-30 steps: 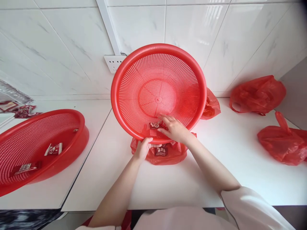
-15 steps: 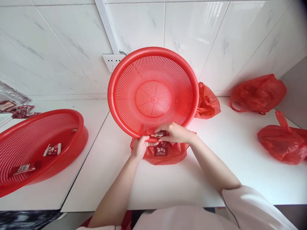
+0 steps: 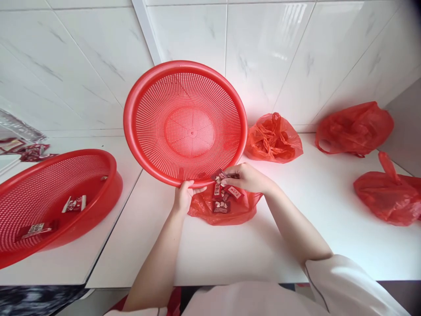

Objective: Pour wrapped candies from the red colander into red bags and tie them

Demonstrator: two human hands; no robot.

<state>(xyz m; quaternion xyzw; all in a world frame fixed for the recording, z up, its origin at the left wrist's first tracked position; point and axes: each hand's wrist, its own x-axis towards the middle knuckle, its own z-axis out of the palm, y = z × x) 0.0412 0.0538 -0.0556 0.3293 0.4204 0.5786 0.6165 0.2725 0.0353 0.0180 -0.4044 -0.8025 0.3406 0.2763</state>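
A red mesh basket (image 3: 149,166) is tilted up, its open side facing me, with no packets visible inside. My left hand (image 3: 184,197) is closed on its lower rim. Dark red wrapped packets are pinched in my right hand (image 3: 245,177), just right of that rim and over an open red plastic bag (image 3: 243,214). Inside this bag lie several small packets, among them a dark red packet (image 3: 221,207) with pale lettering near the front. The basket and my right hand hide the bag's back part.
A second red basket (image 3: 112,193) with a few packets stands at the left. Behind on the right is a crumpled red bag (image 3: 276,140). Two more red bags, one rear (image 3: 357,127) and one nearer (image 3: 384,195), rest farther right. The tiled wall (image 3: 263,52) rises behind.
The tilted basket has moved left with my left hand, uncovering more of the bag and its packets. My right hand has come out past the rim, holding packets.
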